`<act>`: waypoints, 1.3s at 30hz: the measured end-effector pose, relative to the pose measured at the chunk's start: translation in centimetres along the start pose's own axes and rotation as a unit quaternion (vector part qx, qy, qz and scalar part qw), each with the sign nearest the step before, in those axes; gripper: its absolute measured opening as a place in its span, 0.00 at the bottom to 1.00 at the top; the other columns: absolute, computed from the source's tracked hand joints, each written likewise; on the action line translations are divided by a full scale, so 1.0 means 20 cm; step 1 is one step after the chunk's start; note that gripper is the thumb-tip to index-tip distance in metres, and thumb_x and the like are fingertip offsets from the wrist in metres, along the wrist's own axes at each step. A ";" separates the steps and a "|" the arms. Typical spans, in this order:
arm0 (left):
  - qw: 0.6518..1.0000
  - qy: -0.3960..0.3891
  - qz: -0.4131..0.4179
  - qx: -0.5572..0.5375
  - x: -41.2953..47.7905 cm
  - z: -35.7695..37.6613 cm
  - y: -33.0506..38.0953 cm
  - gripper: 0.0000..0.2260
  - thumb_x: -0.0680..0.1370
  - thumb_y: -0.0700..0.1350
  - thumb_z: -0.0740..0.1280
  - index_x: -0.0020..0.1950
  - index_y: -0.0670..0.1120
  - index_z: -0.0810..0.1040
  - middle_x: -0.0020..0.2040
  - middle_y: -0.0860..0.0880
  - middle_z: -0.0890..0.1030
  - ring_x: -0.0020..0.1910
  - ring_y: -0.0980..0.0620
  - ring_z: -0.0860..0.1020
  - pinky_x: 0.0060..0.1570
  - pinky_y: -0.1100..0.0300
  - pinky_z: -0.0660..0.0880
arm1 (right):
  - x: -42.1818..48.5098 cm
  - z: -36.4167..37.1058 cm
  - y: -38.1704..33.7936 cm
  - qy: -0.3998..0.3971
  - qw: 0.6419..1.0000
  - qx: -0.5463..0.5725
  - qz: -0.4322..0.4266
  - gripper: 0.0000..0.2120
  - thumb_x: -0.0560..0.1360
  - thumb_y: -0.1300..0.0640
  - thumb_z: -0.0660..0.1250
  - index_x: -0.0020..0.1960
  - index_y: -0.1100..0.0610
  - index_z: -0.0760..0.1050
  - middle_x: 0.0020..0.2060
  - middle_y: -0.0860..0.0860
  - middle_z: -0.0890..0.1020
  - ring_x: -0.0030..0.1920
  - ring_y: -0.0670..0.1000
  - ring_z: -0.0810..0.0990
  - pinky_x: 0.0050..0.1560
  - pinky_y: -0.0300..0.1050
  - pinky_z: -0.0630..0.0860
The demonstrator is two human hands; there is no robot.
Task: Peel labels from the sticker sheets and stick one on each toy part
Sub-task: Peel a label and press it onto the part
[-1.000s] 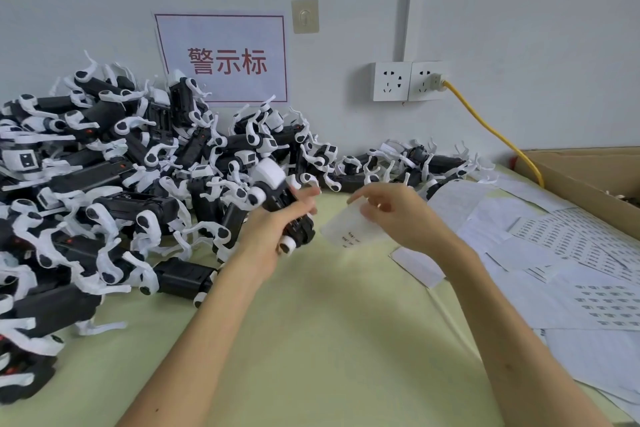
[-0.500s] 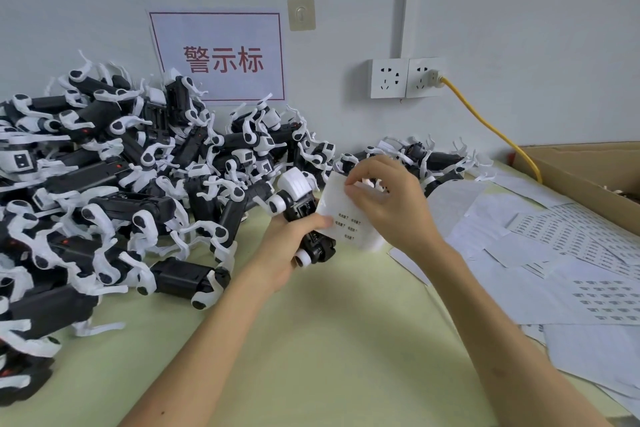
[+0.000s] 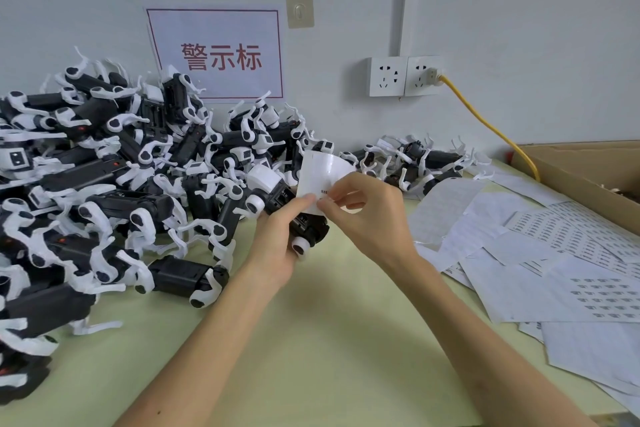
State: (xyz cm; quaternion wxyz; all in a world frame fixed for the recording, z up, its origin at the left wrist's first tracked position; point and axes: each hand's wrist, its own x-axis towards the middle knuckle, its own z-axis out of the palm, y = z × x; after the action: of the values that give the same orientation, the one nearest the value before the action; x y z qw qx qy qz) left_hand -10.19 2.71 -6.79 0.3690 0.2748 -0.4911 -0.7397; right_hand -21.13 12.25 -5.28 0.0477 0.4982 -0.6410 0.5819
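White sticker sheet (print unreadable) sits pinched in the right hand, left hand gripping a half-hidden toy part.

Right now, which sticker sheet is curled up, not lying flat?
The small sticker sheet pinched by the right hand, curled above the toy part. The other sheets lie flat on the table.

A pale wall carries a red-lettered sign and two sockets, one holding a yellow cable. The table is green.
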 end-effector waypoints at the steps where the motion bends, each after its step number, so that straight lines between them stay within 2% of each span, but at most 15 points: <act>1: 1.000 0.000 0.000 -0.004 0.00 0.00 0.00 0.24 0.74 0.46 0.75 0.67 0.39 0.78 0.44 0.44 0.82 0.33 0.51 0.79 0.21 0.64 0.57 | 0.00 0.00 0.00 0.001 1.000 0.008 0.015 0.05 0.71 0.58 0.78 0.42 0.54 0.82 0.37 0.43 0.85 0.39 0.42 0.84 0.47 0.43 0.81; 3: 1.000 -0.009 0.007 -0.003 0.00 0.00 0.00 0.25 0.74 0.47 0.75 0.68 0.39 0.78 0.46 0.44 0.81 0.34 0.51 0.79 0.22 0.63 0.56 | 0.00 0.00 -0.01 0.003 0.999 0.024 0.036 0.05 0.72 0.57 0.78 0.42 0.54 0.82 0.36 0.44 0.85 0.39 0.43 0.85 0.47 0.44 0.82; 5: 1.000 -0.013 0.013 0.003 -0.01 0.01 0.00 0.22 0.76 0.47 0.73 0.67 0.39 0.79 0.44 0.45 0.81 0.35 0.51 0.79 0.23 0.64 0.56 | 0.00 -0.01 -0.01 0.005 0.998 0.041 0.050 0.05 0.72 0.56 0.78 0.41 0.55 0.83 0.36 0.44 0.85 0.39 0.43 0.85 0.45 0.41 0.82; 8: 1.000 -0.013 0.015 0.005 -0.03 0.01 0.01 0.18 0.78 0.46 0.72 0.65 0.40 0.80 0.41 0.47 0.83 0.34 0.51 0.81 0.22 0.65 0.57 | 0.00 -0.01 -0.01 0.010 0.997 0.050 0.050 0.04 0.73 0.57 0.77 0.42 0.56 0.84 0.36 0.45 0.86 0.39 0.43 0.85 0.43 0.36 0.80; 12: 0.999 -0.014 0.023 0.019 -0.03 0.01 0.01 0.18 0.77 0.46 0.73 0.64 0.41 0.81 0.41 0.47 0.83 0.34 0.50 0.79 0.25 0.62 0.57 | -0.01 0.00 -0.01 0.012 0.998 0.046 0.047 0.04 0.74 0.56 0.76 0.41 0.55 0.84 0.35 0.43 0.85 0.38 0.42 0.85 0.43 0.35 0.80; 14: 0.999 -0.012 0.024 0.030 -0.04 0.01 0.01 0.17 0.74 0.47 0.76 0.60 0.42 0.83 0.40 0.48 0.84 0.33 0.52 0.78 0.23 0.64 0.57 | -0.01 0.00 -0.01 0.010 0.998 0.035 0.045 0.04 0.74 0.57 0.75 0.41 0.55 0.84 0.34 0.43 0.85 0.37 0.41 0.85 0.41 0.35 0.79; 17: 0.999 -0.006 0.034 0.030 -0.05 0.01 0.01 0.06 0.74 0.43 0.76 0.48 0.52 0.84 0.38 0.51 0.84 0.31 0.54 0.77 0.23 0.64 0.57 | -0.01 0.00 0.00 0.010 0.999 0.015 0.041 0.05 0.74 0.60 0.73 0.39 0.56 0.83 0.33 0.44 0.84 0.35 0.41 0.83 0.37 0.30 0.74; 23: 0.997 0.023 0.038 0.061 -0.05 0.02 0.00 0.13 0.74 0.41 0.75 0.59 0.42 0.83 0.33 0.51 0.81 0.26 0.55 0.76 0.22 0.65 0.58 | -0.01 0.00 0.00 0.000 0.999 -0.008 0.042 0.07 0.73 0.62 0.72 0.36 0.57 0.82 0.30 0.47 0.83 0.32 0.43 0.80 0.37 0.39 0.76; 31: 0.997 0.032 0.036 0.056 -0.04 0.02 0.00 0.05 0.73 0.41 0.76 0.46 0.47 0.82 0.30 0.53 0.79 0.26 0.54 0.76 0.24 0.63 0.59 | -0.01 0.00 0.00 -0.002 0.999 -0.005 0.034 0.08 0.73 0.62 0.69 0.36 0.56 0.82 0.29 0.47 0.82 0.30 0.42 0.77 0.34 0.36 0.73; 34: 0.999 0.017 0.028 0.033 -0.04 0.02 0.00 0.07 0.72 0.42 0.76 0.49 0.45 0.84 0.36 0.48 0.84 0.33 0.50 0.81 0.31 0.59 0.63 | -0.01 0.00 0.00 0.003 1.000 -0.001 0.031 0.09 0.73 0.63 0.68 0.37 0.57 0.84 0.31 0.47 0.83 0.33 0.45 0.80 0.37 0.37 0.75; 36: 1.000 -0.004 0.009 -0.001 -0.04 0.02 0.01 0.18 0.69 0.43 0.76 0.57 0.41 0.84 0.48 0.42 0.87 0.44 0.45 0.83 0.41 0.54 0.68 | -0.01 -0.01 0.00 0.009 0.999 0.004 0.033 0.09 0.74 0.64 0.68 0.39 0.57 0.84 0.33 0.46 0.84 0.36 0.44 0.82 0.40 0.38 0.78; 37: 1.000 -0.013 -0.003 -0.017 -0.04 0.02 0.02 0.20 0.68 0.44 0.76 0.59 0.40 0.84 0.52 0.40 0.86 0.47 0.45 0.84 0.43 0.56 0.71 | 0.00 -0.01 0.00 0.013 0.999 0.006 0.034 0.08 0.74 0.64 0.68 0.39 0.57 0.84 0.33 0.46 0.85 0.36 0.44 0.83 0.41 0.39 0.79; 39: 0.998 -0.029 -0.020 -0.043 -0.04 0.02 0.02 0.13 0.73 0.42 0.73 0.56 0.40 0.85 0.49 0.41 0.87 0.44 0.48 0.85 0.33 0.63 0.75 | 0.01 -0.02 0.00 0.015 0.999 0.016 0.033 0.08 0.75 0.63 0.68 0.40 0.56 0.84 0.34 0.45 0.85 0.38 0.45 0.84 0.43 0.42 0.80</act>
State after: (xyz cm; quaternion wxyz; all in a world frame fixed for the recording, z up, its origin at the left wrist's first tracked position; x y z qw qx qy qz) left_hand -9.88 3.48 -6.23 0.3516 0.2470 -0.4634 -0.7750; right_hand -21.35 12.49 -5.08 0.0301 0.4687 -0.6467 0.6010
